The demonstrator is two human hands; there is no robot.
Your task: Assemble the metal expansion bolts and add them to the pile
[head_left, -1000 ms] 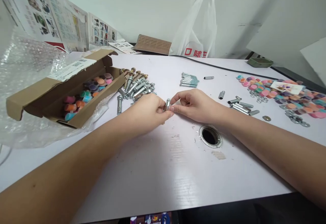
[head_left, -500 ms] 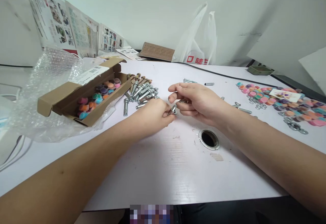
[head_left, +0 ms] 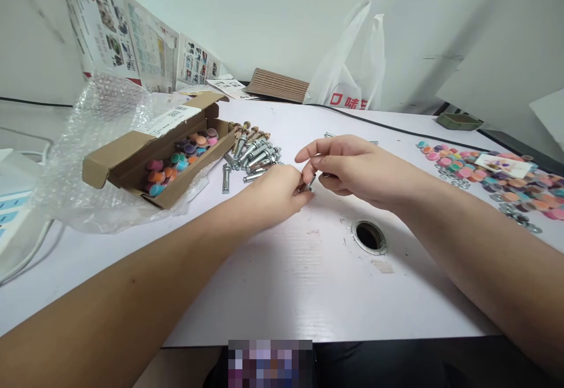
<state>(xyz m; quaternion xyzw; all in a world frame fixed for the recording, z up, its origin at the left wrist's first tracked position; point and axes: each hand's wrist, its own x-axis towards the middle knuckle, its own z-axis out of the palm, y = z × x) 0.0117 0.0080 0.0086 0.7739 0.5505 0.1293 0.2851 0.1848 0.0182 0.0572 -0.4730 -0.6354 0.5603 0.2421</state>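
Note:
Close to the table's middle, my left hand (head_left: 279, 194) is closed round an expansion bolt (head_left: 311, 184), whose shiny metal end sticks out past the fingertips. My right hand (head_left: 355, 167) meets it from the right, thumb and forefinger bent at that end. Its other fingers are curled over a small piece of metal, mostly hidden, that I cannot name. Just behind my left hand lies a pile of expansion bolts (head_left: 258, 151), some silver and some brass-coloured, with one silver bolt (head_left: 226, 179) apart at the near left.
On the left, an open cardboard box (head_left: 194, 172) with coloured caps sits on bubble wrap (head_left: 66, 200). Coloured caps (head_left: 467, 170) and metal washers (head_left: 517, 217) are spread at right. A round hole (head_left: 369, 237) opens in the table near my right forearm. A plastic bag (head_left: 348, 76) stands behind.
My right hand's thumb and forefinger have come down onto the end of the bolt in my left hand. The whole view has shifted slightly.

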